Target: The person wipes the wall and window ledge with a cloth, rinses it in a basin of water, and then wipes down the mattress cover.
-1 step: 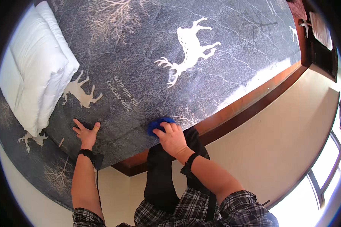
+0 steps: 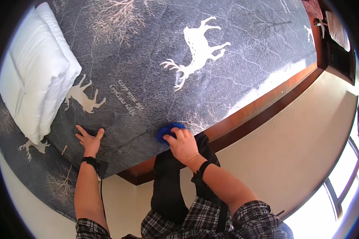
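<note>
A dark grey bed sheet [image 2: 147, 59] printed with white deer and bare trees spreads in front of me. My right hand [image 2: 183, 147] grips a rounded blue pad [image 2: 163, 133] near the sheet's front edge, fingers curled over its top. The pad rests on the cloth; its exact kind and its underside are hidden. To the left, my left hand [image 2: 89, 139] lies on the sheet, fingers spread and holding nothing. Faint creases run through the cloth between the two hands.
A thick folded white quilt [image 2: 40, 67] lies at the left on the bed. Brown wooden bed frame [image 2: 263, 104] shows along the right and front edges. Pale floor [image 2: 267, 159] stretches to the right, with bright windows [image 2: 343, 171] beyond. A black cable hangs beside my left forearm.
My right hand and the blue pad have shifted very slightly to the right. The sheet's print sits a touch further left; my left hand stays spread on the cloth.
</note>
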Tool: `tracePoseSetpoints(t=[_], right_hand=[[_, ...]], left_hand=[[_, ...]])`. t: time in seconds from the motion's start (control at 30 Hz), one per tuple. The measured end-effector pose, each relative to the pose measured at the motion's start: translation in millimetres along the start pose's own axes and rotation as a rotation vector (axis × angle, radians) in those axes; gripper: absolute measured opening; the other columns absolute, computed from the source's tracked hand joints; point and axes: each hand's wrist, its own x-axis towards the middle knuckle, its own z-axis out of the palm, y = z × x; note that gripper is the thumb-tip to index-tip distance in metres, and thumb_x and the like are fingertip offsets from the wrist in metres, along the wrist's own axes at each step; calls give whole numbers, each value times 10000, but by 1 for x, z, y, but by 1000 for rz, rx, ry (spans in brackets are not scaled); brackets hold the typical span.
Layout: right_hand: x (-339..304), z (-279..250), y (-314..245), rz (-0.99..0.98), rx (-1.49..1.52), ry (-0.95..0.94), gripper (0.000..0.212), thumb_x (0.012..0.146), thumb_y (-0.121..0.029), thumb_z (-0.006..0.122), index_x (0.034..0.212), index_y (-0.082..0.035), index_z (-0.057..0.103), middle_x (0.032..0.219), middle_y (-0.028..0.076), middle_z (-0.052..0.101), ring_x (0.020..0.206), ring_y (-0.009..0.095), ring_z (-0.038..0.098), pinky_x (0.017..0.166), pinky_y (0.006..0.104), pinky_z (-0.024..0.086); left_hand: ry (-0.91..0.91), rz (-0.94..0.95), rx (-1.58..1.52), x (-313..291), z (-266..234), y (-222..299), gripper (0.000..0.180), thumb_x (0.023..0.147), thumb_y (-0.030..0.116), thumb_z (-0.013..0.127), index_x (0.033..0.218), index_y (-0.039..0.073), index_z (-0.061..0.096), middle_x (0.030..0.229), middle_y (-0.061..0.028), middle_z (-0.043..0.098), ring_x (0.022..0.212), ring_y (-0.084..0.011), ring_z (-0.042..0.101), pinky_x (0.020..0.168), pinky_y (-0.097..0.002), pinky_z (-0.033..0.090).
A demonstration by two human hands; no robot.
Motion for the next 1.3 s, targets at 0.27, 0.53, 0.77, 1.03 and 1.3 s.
tracePoseSetpoints(t=[0.27,0.53,0.77,1.03,1.3], right_hand=[[-8,-94,133,454,-110,432,419,860,-117,783,1267,-138,690,1258,189,600,1187,410,578,1034,502,497],[-14,-92,150,623,-62,608,396,872,-112,783,1260,-125,704,1270,207,587,1195,433,562,1044,524,482],[-40,-12,31,428,267,284,446,759,-85,837,1180,-181,724,1194,144,570,1128,400,547,983,493,488],[-53,4,11,449,334,203,402,764,-66,826,1141,-155,716,1195,142,603,1143,389,573,1027,478,506],[24,-96,131,881,133,603,457,903,-221,814,1297,-59,648,1259,216,586,1151,423,606,1021,497,509]], left_hand=[[32,39,-34,-5,-16,17,1439,761,613,927,1750,185,-28,1761,-353,-40,1648,-494,78,1292,-562,271],[-3,362,-151,-68,14,197,1396,758,607,924,1750,160,50,1753,-364,-20,1621,-568,39,1292,-626,235],[48,135,86,-75,24,246,1503,737,731,884,1733,207,-112,1730,-387,-110,1566,-674,-40,1240,-756,249],[-1,99,114,-79,16,252,1517,756,690,897,1718,197,-168,1726,-385,-142,1560,-682,-38,1231,-760,266],[-84,20,92,-85,7,264,1520,763,638,921,1714,198,-181,1709,-399,-182,1549,-687,-110,1190,-794,302]])
